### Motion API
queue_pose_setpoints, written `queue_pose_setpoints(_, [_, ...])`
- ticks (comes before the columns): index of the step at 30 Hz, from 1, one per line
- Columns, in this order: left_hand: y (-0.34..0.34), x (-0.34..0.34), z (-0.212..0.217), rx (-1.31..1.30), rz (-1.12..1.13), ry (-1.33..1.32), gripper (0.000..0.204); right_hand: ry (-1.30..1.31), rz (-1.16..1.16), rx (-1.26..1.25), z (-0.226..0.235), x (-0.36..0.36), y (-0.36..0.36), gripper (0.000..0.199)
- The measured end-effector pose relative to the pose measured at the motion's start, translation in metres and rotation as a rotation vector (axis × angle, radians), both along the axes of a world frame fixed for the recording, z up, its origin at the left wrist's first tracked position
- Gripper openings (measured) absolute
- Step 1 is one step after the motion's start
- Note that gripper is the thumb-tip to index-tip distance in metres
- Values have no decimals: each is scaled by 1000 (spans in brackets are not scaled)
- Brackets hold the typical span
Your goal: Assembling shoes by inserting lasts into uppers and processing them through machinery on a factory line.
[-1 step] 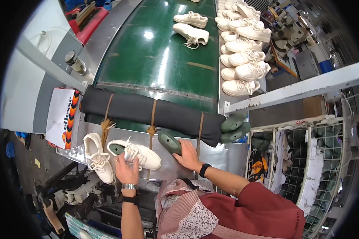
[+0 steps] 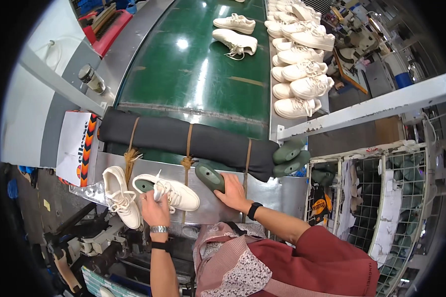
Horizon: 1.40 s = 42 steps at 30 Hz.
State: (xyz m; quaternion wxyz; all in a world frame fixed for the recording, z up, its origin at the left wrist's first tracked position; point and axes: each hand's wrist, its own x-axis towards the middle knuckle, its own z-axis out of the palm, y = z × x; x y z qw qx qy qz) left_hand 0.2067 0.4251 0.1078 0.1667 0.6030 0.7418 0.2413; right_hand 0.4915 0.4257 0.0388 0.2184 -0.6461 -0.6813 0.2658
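1. At your far left a white cardboard box (image 2: 77, 146) with an orange and black chevron stripe down one side lies flat beside the metal surface (image 2: 282, 195); its printing is too bent by the lens to make out fully.
2. Just right of the box, a white sneaker (image 2: 120, 197) lies on the surface, toe toward you, nothing touching it.
3. Your left hand (image 2: 153, 210) is closed over the laces of a second white sneaker (image 2: 171, 192); a green shoe last (image 2: 144, 185) shows inside its heel opening, the rest of it hidden by the shoe.
4. Your right hand (image 2: 233, 193) lies flat with fingers spread against a loose green last (image 2: 209, 177) on the surface, touching it at its near end.
5. Behind both, a dark rolled mat (image 2: 183, 138) tied with three cords runs across the edge of the green conveyor belt (image 2: 193, 74).
6. Two more green lasts (image 2: 290, 156) stick out past the roll's right end.
7. On the right, wire baskets (image 2: 376, 198) hold cloth and dark shapes you cannot identify.
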Motion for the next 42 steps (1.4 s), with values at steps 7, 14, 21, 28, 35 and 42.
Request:
queue_pose_setpoints(7, [-41, -19, 84, 209, -60, -281, 26, 802, -213, -283, 57, -43, 14, 58])
queue_pose_setpoints(14, [-184, -76, 84, 473, 307, -671, 25, 1531, 441, -1402, 163, -194, -31, 86])
queue_pose_setpoints(21, [-261, -171, 29, 599, 791, -1461, 25, 801, 1017, -474, 168, -378, -94, 93])
queue_pose_setpoints(28, [-251, -220, 10, 801, 750, -1826, 37, 361, 1221, 8, 207, -466, -121, 102])
queue_pose_setpoints(35, [-241, -196, -23, 927, 612, -2083, 56, -152, 1305, 300, 237, -483, -153, 113])
queue_pose_setpoints(42, [-266, -163, -26, 798, 745, -1922, 60, -8, 1340, 346, 218, -442, -152, 111])
